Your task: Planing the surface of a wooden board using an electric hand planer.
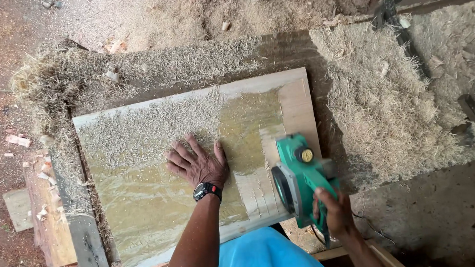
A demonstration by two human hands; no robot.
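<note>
A wide wooden board [145,205] lies flat on a workbench, its left and upper parts strewn with shavings and its right strip freshly bare. My left hand [196,160], with a black wristwatch, presses flat on the board's middle, fingers spread. My right hand [332,212] grips the handle of a green electric planer [299,176] that rests on the board's right near corner.
Thick heaps of wood shavings [384,107] cover the bench to the right and behind the board. A dark clamp-like tool [397,22] lies at the back right. Offcut planks [51,219] sit at the left. Dirt floor [435,216] shows at the lower right.
</note>
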